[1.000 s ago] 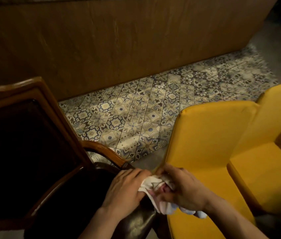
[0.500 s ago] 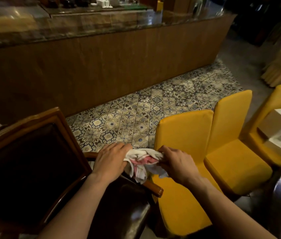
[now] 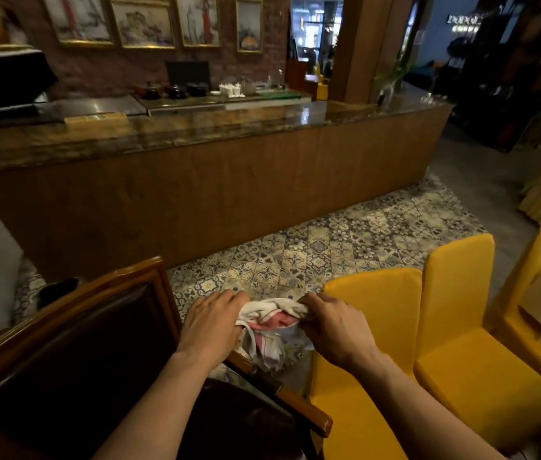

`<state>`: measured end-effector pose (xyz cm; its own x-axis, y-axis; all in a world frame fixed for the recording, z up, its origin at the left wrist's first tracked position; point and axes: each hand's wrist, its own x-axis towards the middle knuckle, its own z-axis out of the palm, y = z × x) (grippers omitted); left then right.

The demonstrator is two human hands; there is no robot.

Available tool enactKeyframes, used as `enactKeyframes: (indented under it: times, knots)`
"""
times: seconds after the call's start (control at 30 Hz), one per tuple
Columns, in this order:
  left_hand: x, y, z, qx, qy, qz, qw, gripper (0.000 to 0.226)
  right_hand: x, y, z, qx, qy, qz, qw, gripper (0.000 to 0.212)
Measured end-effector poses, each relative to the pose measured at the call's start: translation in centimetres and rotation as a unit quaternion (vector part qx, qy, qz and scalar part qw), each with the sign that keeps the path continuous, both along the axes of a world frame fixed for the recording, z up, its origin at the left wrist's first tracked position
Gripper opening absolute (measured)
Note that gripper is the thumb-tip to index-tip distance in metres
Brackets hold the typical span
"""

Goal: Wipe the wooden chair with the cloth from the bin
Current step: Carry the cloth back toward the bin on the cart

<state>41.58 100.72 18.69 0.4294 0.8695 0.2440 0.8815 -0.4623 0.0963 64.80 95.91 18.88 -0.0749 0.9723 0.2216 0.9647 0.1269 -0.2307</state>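
While both hands grasp it, left hand (image 3: 211,322), right hand (image 3: 335,322), cloth (image 3: 270,318) bunched above wooden chair (image 3: 73,313) armrest, patterned tile floor (image 3: 312,257), long wooden counter (image 3: 196,194), yellow chairs (image 3: 378,327) alongside.

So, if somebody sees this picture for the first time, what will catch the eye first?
Probably the two hands low in the middle: the left hand and the right hand hold a white and pink cloth between them, over the armrest of the wooden chair at the lower left. Next come the bright yellow chairs on the right and the patterned floor tiles in front of the long wooden counter.
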Motion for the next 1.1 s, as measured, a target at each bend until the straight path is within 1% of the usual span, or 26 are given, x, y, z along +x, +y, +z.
enactKeyframes:
  times: [0.13,0.23,0.33,0.47,0.6,0.7,0.8,0.93,1.1]
  knots:
    - [-2.4,-1.9,2.2,0.025,0.005,0.071,0.997,0.059,-2.1,1.2,2.0,0.016,0.005,0.063,0.998,0.029]
    - [-4.9,-4.3,3.6,0.026,0.022,0.135,0.99,0.059,-4.7,1.6,2.9,0.006,0.019,0.119,0.993,0.034]
    - [-8.0,-7.5,4.7,0.028,0.036,0.203,0.978,0.052,-8.4,1.7,3.3,0.004,0.027,0.184,0.983,0.036]
    - [-12.8,-13.5,5.8,0.021,0.061,0.295,0.953,0.05,-15.1,0.3,3.8,-0.003,0.043,0.277,0.96,0.039]
    - [-18.1,-20.7,6.9,0.016,0.081,0.383,0.92,0.046,-22.5,-3.1,4.5,-0.012,0.057,0.367,0.928,0.042]
    - [-22.1,-26.4,7.7,0.016,0.081,0.442,0.893,0.048,-28.5,-6.5,5.5,0.004,0.062,0.427,0.902,0.042]
    - [-25.9,-32.7,8.4,0.025,0.08,0.501,0.862,0.044,-34.5,-10.8,6.7,0.014,0.052,0.479,0.876,0.042]
    - [-30.5,-43.1,8.9,0.036,0.071,0.572,0.817,0.039,-42.6,-18.6,8.2,0.023,0.042,0.555,0.831,0.042]
    - [-36.0,-58.3,10.1,0.045,0.076,0.657,0.749,0.039,-52.1,-32.1,9.7,0.033,0.047,0.638,0.768,0.039]
